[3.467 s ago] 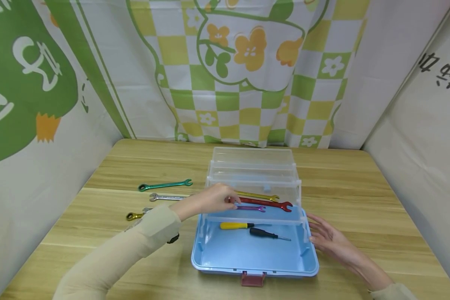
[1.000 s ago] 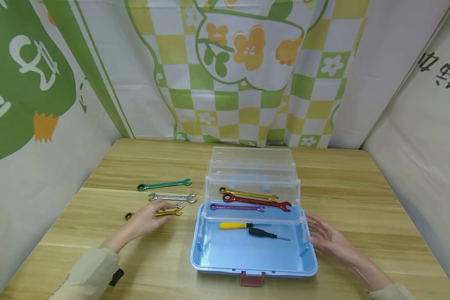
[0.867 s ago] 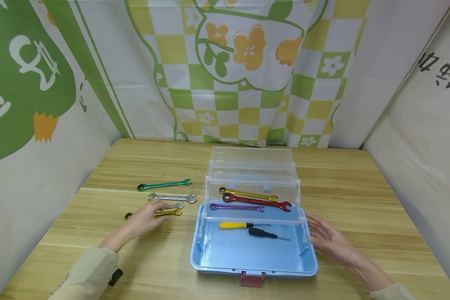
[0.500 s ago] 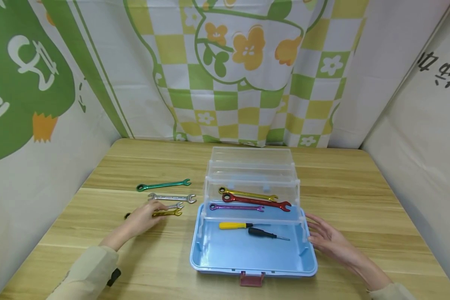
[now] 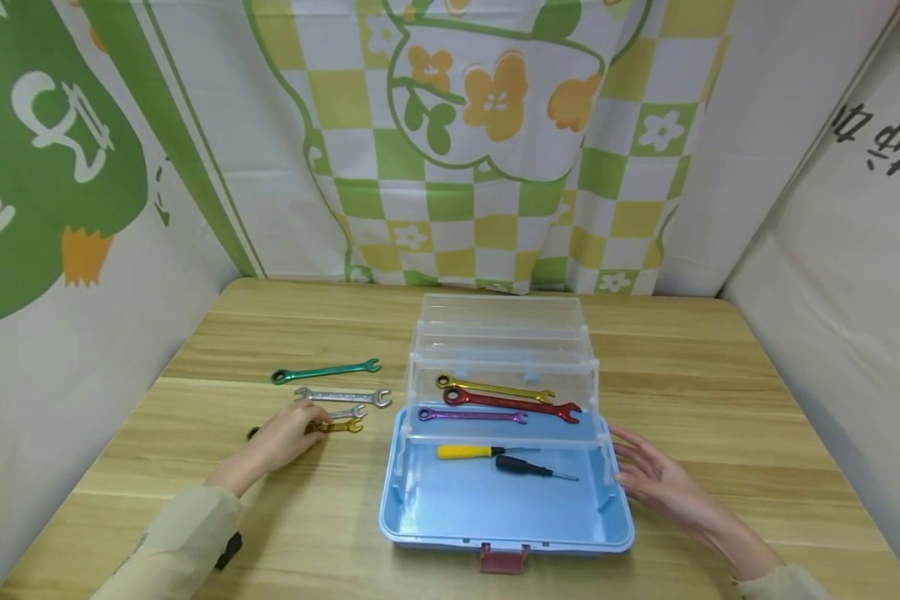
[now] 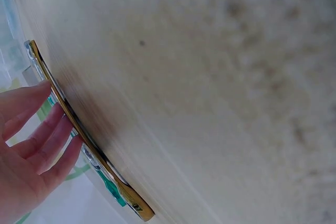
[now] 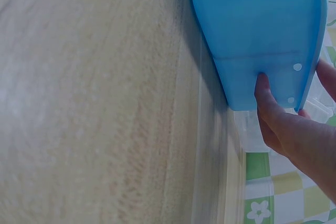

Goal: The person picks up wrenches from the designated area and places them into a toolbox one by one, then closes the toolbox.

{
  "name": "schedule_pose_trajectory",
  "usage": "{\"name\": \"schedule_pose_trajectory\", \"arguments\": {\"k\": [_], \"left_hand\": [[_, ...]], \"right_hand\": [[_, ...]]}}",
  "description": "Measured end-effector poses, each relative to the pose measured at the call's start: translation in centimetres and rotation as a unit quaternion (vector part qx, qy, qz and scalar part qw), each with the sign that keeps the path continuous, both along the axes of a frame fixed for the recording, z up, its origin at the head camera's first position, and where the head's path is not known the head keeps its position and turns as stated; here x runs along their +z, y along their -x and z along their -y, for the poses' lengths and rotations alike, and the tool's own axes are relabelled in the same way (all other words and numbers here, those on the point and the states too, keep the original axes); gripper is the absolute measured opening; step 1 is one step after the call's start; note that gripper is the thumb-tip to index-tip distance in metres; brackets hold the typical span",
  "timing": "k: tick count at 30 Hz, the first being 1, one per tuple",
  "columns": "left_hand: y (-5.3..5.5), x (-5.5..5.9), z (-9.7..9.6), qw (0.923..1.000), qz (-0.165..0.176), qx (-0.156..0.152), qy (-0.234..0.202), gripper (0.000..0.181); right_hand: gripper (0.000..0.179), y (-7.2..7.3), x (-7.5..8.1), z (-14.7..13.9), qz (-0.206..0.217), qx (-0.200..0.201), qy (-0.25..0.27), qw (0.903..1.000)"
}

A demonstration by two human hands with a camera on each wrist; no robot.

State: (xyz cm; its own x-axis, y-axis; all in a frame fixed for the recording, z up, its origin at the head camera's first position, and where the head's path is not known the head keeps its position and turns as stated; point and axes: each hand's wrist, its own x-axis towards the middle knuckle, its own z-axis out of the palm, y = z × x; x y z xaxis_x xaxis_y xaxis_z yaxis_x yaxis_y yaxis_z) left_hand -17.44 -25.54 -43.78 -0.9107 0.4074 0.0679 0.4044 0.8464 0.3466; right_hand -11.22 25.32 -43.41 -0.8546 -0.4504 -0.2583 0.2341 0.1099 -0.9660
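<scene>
My left hand (image 5: 281,437) is over a gold wrench (image 5: 341,426) lying on the table left of the box. In the left wrist view, thumb and fingertips pinch this gold wrench (image 6: 84,137) near its middle; its ring end is partly covered in the head view. A small silver wrench (image 5: 348,412) lies just behind it, half hidden by the fingers. My right hand (image 5: 663,479) rests with fairly straight fingers against the right side of a blue toolbox (image 5: 506,546). One fingertip touches the outer wall (image 7: 252,30) in the right wrist view.
Farther back on the left lie a silver double-ended wrench (image 5: 345,397) and a green wrench (image 5: 326,372). A clear tray (image 5: 502,437) in the box holds gold, red (image 5: 513,404) and purple (image 5: 472,415) wrenches. Below lie yellow (image 5: 465,452) and black (image 5: 521,465) screwdrivers.
My left hand has gone from above the clear tray to the gold wrench on the left, then shifted slightly along it. The purple wrench now lies released in the tray. My right hand stays put.
</scene>
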Motion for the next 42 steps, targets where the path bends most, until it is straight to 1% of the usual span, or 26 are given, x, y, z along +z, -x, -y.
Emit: {"name": "schedule_pose_trajectory", "arguments": {"k": [5, 11, 21, 25, 29, 32, 36, 39, 42], "left_hand": [[0.3, -0.1, 0.0, 0.9999, 0.007, 0.001, 0.008, 0.015], [0.6, -0.2, -0.1, 0.9999, 0.009, -0.001, 0.014, 0.016], [0.8, -0.1, 0.1, 0.9998, 0.007, -0.019, -0.007, 0.017], [0.9, -0.1, 0.0, 0.9996, 0.017, -0.019, -0.01, 0.018], [1.0, 0.0, 0.0, 0.9994, 0.028, -0.017, -0.013, 0.019], [1.1, 0.2, 0.0, 0.9988, 0.038, -0.021, -0.022, 0.019], [1.2, 0.2, 0.2, 0.9978, 0.05, -0.025, -0.036, 0.021], [1.3, 0.1, 0.3, 0.9974, 0.051, -0.025, -0.043, 0.022], [1.4, 0.0, 0.4, 0.9971, 0.05, -0.028, -0.05, 0.022]], "right_hand": [[0.069, 0.0, 0.0, 0.0, 0.004, -0.002, -0.005, 1.0], [0.069, 0.0, 0.0, 0.0, -0.004, 0.002, -0.005, 1.0], [0.068, 0.1, -0.1, 0.0, -0.002, 0.001, -0.006, 1.0], [0.068, 0.1, -0.2, -0.1, -0.006, 0.007, 0.002, 1.0], [0.069, 0.2, -0.2, -0.1, 0.001, 0.001, -0.006, 1.0], [0.069, 0.2, -0.3, -0.1, 0.011, -0.008, -0.014, 0.9998], [0.069, 0.1, -0.3, -0.1, 0.006, -0.005, -0.01, 0.9999], [0.069, 0.1, -0.3, 0.0, -0.003, 0.0, -0.006, 1.0], [0.069, 0.0, -0.2, 0.0, -0.002, -0.002, -0.006, 1.0]]}}
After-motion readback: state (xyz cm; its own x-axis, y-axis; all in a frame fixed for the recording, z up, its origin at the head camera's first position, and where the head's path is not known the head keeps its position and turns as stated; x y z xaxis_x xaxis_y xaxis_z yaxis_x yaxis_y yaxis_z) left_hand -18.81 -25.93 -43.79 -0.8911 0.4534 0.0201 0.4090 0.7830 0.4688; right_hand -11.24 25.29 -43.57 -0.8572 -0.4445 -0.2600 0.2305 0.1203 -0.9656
